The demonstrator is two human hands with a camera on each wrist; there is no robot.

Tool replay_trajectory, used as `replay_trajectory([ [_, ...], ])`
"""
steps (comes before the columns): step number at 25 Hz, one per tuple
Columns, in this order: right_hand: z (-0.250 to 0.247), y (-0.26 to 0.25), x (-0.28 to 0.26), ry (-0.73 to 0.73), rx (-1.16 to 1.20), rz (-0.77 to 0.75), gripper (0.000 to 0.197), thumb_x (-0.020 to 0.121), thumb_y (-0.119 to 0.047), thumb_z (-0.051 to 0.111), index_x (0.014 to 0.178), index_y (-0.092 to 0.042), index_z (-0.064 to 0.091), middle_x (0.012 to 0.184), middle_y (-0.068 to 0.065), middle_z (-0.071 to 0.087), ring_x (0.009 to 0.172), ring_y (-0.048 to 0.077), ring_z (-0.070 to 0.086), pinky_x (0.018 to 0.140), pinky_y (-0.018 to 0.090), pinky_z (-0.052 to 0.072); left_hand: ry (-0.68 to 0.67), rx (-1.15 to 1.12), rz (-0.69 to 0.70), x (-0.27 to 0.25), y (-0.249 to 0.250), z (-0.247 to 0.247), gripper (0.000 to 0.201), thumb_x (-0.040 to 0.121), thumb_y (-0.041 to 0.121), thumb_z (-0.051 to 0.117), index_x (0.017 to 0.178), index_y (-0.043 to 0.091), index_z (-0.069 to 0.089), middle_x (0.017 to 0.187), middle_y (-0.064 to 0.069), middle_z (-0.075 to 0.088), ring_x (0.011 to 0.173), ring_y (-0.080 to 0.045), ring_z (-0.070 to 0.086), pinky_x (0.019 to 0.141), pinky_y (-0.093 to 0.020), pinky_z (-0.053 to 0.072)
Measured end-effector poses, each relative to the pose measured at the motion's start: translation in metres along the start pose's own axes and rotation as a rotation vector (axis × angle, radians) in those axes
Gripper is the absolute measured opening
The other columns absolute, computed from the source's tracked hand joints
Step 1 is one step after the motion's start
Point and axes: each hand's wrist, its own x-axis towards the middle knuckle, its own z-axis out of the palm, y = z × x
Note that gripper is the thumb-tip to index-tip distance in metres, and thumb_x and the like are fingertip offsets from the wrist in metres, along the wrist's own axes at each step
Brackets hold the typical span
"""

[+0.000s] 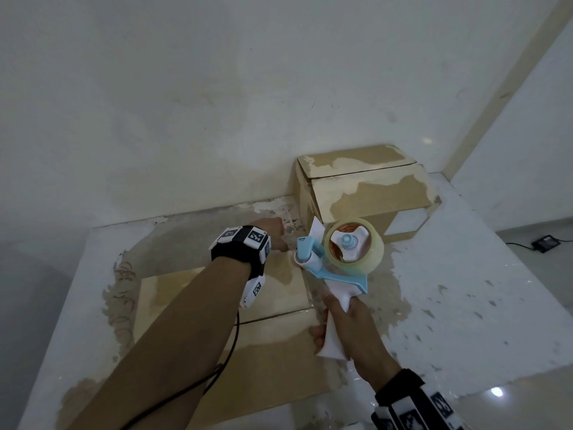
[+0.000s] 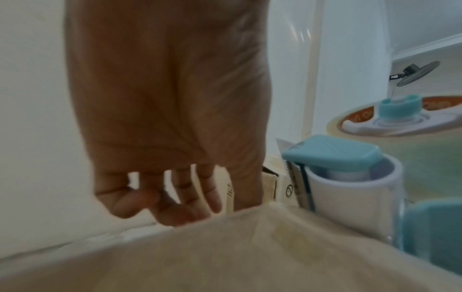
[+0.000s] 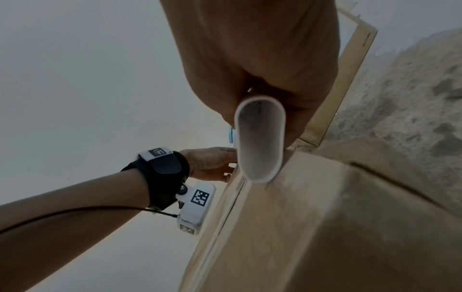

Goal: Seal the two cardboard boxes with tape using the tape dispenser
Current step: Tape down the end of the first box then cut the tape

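A large cardboard box (image 1: 279, 352) lies right in front of me, flaps down, with a seam across its top. My left hand (image 1: 274, 235) reaches over its far edge, and the fingers (image 2: 175, 207) hang down the far side, relaxed. My right hand (image 1: 344, 327) grips the white handle (image 3: 260, 142) of the blue and white tape dispenser (image 1: 341, 276). The dispenser head (image 2: 350, 187) sits at the box's far right corner beside my left hand. It carries a clear tape roll (image 1: 369, 252). A second cardboard box (image 1: 372, 193) stands behind, against the wall, with its flaps down.
Both boxes rest on a white platform (image 1: 465, 290) with worn, peeling patches, set against a white wall (image 1: 217, 103). A black adapter with a cable (image 1: 545, 243) lies on the floor to the right. A fan (image 2: 420, 73) shows in the left wrist view.
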Motion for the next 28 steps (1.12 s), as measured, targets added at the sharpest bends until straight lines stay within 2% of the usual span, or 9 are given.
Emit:
replay_trajectory([
  [5,0.002,0.001,0.0,0.024,-0.034,-0.021,0.028,0.094,-0.031,0.059,0.089,-0.003,0.057,0.073,0.021,0.06,0.051,0.028,0.07,0.047,0.034,0.057,-0.214,-0.233,0.233,-0.016,-0.005,-0.001,0.035,0.098,0.029,0.044,0.13,0.023,0.055,0.128,-0.001,0.057,0.113,-0.019,0.053,0.092,-0.028,0.042],
  [7,0.003,0.001,0.0,0.031,-0.036,-0.023,0.03,0.094,-0.031,0.059,0.09,-0.001,0.058,0.073,0.02,0.06,0.052,0.028,0.069,0.047,0.034,0.057,-0.242,-0.176,0.268,-0.015,-0.01,0.003,0.038,0.098,0.03,0.042,0.135,0.028,0.052,0.141,0.0,0.051,0.127,-0.02,0.046,0.11,-0.034,0.032],
  [10,0.002,0.002,0.001,0.036,-0.066,-0.033,0.033,0.094,-0.029,0.058,0.086,0.002,0.059,0.068,0.02,0.06,0.046,0.025,0.066,0.047,0.036,0.056,-0.269,-0.095,0.263,-0.014,-0.015,0.007,0.043,0.1,0.035,0.035,0.143,0.03,0.042,0.152,0.003,0.039,0.137,-0.021,0.036,0.118,-0.038,0.019],
  [14,-0.002,0.001,0.001,0.03,-0.089,-0.06,0.03,0.094,-0.03,0.058,0.075,-0.006,0.059,0.06,0.013,0.058,0.046,0.027,0.063,0.05,0.043,0.057,-0.221,-0.055,0.241,-0.014,-0.026,0.018,0.046,0.1,0.048,0.028,0.137,0.031,0.049,0.143,-0.002,0.051,0.127,-0.023,0.048,0.113,-0.041,0.029],
  [17,-0.012,0.01,-0.004,0.036,-0.139,-0.071,0.033,0.095,-0.031,0.056,0.072,-0.007,0.058,0.057,0.011,0.058,0.046,0.025,0.061,0.053,0.046,0.057,-0.184,-0.086,0.247,-0.013,-0.028,0.024,0.046,0.099,0.048,0.031,0.128,0.026,0.058,0.133,-0.005,0.059,0.117,-0.024,0.054,0.109,-0.039,0.034],
  [20,-0.026,0.034,-0.026,0.07,-0.24,-0.013,0.039,0.092,-0.042,0.056,0.076,-0.007,0.062,0.061,0.01,0.067,0.054,0.025,0.067,0.062,0.05,0.06,-0.161,-0.095,0.251,-0.012,-0.028,0.022,0.044,0.098,0.048,0.035,0.122,0.023,0.063,0.13,-0.003,0.06,0.119,-0.023,0.053,0.108,-0.037,0.034],
  [23,-0.026,0.051,-0.048,0.073,-0.08,0.106,0.035,0.092,-0.035,0.061,0.082,-0.003,0.064,0.063,0.013,0.068,0.055,0.029,0.069,0.063,0.045,0.062,-0.144,-0.177,0.336,-0.015,-0.024,0.022,0.035,0.1,0.032,0.038,0.13,0.029,0.055,0.128,0.008,0.053,0.122,-0.01,0.045,0.109,-0.032,0.029],
  [25,-0.021,0.053,-0.05,0.09,-0.062,0.098,0.034,0.091,-0.038,0.062,0.09,-0.004,0.065,0.071,0.014,0.067,0.064,0.034,0.071,0.068,0.048,0.062,-0.113,-0.27,0.4,-0.016,-0.02,0.021,0.035,0.097,0.014,0.039,0.12,0.029,0.06,0.119,0.007,0.055,0.116,-0.012,0.049,0.104,-0.032,0.034],
  [28,-0.02,0.052,-0.05,0.108,-0.086,0.079,0.038,0.091,-0.042,0.061,0.092,-0.003,0.061,0.074,0.018,0.066,0.067,0.039,0.073,0.06,0.036,0.061,-0.079,-0.231,0.412,-0.017,-0.016,0.019,0.035,0.098,0.015,0.032,0.102,0.03,0.063,0.114,0.002,0.057,0.108,-0.018,0.051,0.093,-0.031,0.036],
])
